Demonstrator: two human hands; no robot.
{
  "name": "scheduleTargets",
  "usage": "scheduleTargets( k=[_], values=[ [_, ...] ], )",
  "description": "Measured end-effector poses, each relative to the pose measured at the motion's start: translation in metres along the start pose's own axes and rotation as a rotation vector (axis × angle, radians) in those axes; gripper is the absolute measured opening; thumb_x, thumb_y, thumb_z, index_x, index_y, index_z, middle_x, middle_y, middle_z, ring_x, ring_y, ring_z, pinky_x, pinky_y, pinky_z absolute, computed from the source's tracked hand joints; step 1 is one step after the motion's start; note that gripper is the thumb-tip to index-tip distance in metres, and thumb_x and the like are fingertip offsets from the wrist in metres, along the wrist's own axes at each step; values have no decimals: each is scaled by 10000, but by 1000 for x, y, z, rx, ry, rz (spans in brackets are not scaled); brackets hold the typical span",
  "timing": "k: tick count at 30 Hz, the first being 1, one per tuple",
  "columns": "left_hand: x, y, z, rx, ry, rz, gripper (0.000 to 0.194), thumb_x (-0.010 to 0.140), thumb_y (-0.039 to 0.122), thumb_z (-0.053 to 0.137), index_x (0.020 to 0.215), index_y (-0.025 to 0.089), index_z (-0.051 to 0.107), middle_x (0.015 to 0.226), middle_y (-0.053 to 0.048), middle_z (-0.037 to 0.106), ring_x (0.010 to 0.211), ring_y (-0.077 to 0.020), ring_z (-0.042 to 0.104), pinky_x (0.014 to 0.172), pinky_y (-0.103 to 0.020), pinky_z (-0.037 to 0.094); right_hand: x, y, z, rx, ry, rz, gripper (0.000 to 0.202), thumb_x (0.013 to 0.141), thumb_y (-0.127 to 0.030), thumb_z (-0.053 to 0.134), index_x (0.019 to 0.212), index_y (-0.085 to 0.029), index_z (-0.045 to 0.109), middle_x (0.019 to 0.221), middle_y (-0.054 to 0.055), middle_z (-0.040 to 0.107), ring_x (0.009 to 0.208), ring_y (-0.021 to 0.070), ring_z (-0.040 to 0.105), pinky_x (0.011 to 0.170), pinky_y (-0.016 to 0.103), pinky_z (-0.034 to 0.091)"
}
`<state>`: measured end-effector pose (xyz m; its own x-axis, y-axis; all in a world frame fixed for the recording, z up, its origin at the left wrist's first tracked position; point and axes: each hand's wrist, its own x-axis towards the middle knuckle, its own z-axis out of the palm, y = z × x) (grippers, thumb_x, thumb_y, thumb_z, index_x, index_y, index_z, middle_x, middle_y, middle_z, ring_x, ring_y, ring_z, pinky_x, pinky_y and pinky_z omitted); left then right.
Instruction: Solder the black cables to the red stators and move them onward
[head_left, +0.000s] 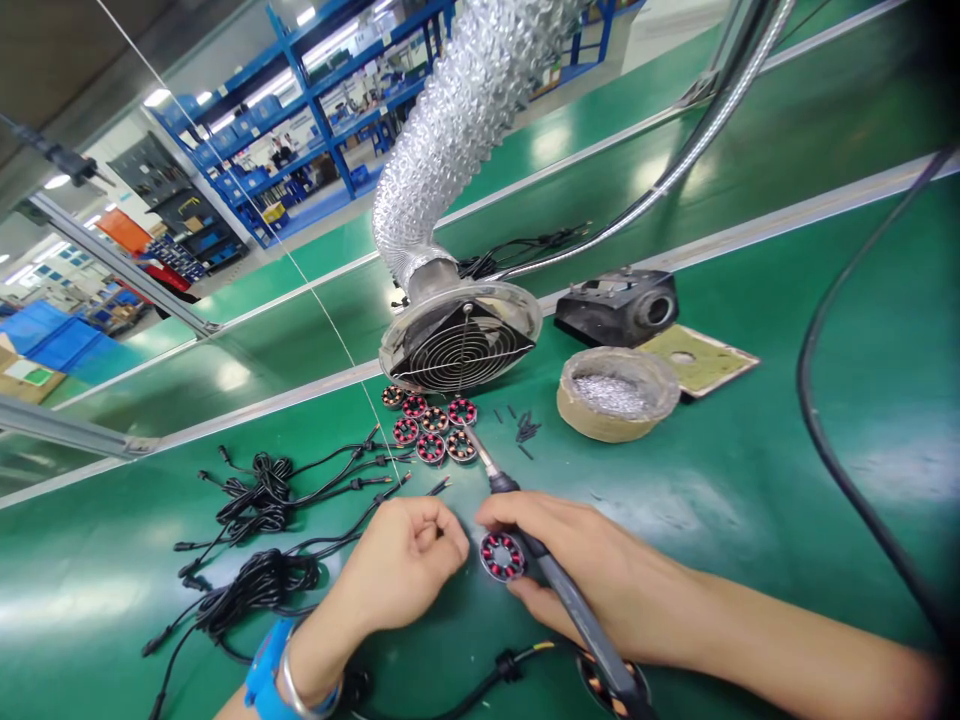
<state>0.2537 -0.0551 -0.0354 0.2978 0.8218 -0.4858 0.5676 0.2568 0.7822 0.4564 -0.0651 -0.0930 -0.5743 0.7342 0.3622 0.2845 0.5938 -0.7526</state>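
Observation:
My right hand (600, 570) is closed around a soldering iron (559, 590), its metal tip pointing up and left toward several round coil parts (431, 448). The same hand also holds a round part with red windings (502, 556) between fingers and thumb. Just left of it, my left hand (412, 560) has its fingers curled together; whatever they may hold is too small to make out. Below my hands, a black cable (480, 690) with a yellow wire end runs toward another round coil part (611, 685), partly hidden by the iron.
Bundled black cables (259, 585) lie at left. A fume extractor (461, 345) on a silver duct stands behind the coil parts, near small black tubes (527, 428). Right of it are a round tub (619, 395), a black iron stand (619, 305) and a yellowish plate (701, 358). A dark cord (814, 400) hangs at right.

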Motion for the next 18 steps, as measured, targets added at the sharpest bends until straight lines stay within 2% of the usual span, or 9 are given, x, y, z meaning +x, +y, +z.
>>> scheduleTargets(
  k=[3,8,11,14,16,18],
  values=[
    [-2,-3,2,112,-39,-38,172,767,323,590,702,164,603,477,91,304,461,-82,234,459,-238,160,0,-1,-1,7,-3,2,542,689,17,531,1155,-248,451,972,5,619,843,173,603,736,288,509],
    [-1,-4,-4,-163,-43,3,267,731,414,591,668,157,558,560,40,443,519,-90,308,493,-231,228,-1,1,0,7,-8,20,517,718,-4,528,1174,-240,467,953,20,614,855,184,608,757,308,517],
    [-9,-3,-3,-9,-64,-30,223,743,367,601,690,151,610,511,60,400,485,-85,283,472,-233,202,0,1,0,-10,7,9,510,718,-17,525,1178,-231,466,947,30,625,850,190,616,745,308,530],
    [-16,-5,9,210,-6,-27,168,780,315,607,749,161,669,472,85,309,457,-80,235,451,-236,155,0,-1,1,-31,38,-26,490,729,-28,497,1165,-247,457,955,25,642,843,183,632,731,291,541],
    [-18,-6,14,167,2,-27,180,801,314,587,754,161,668,471,83,318,452,-80,237,441,-232,154,-1,-1,1,-52,60,-44,474,762,-42,473,1181,-260,444,994,28,654,869,177,646,745,277,549],
    [-21,-5,6,23,-16,-50,220,804,354,577,745,155,648,475,80,338,448,-81,237,433,-230,164,-1,0,1,-78,55,-40,434,807,-71,459,1192,-269,441,1017,31,661,874,167,659,735,257,554]
  ],
)
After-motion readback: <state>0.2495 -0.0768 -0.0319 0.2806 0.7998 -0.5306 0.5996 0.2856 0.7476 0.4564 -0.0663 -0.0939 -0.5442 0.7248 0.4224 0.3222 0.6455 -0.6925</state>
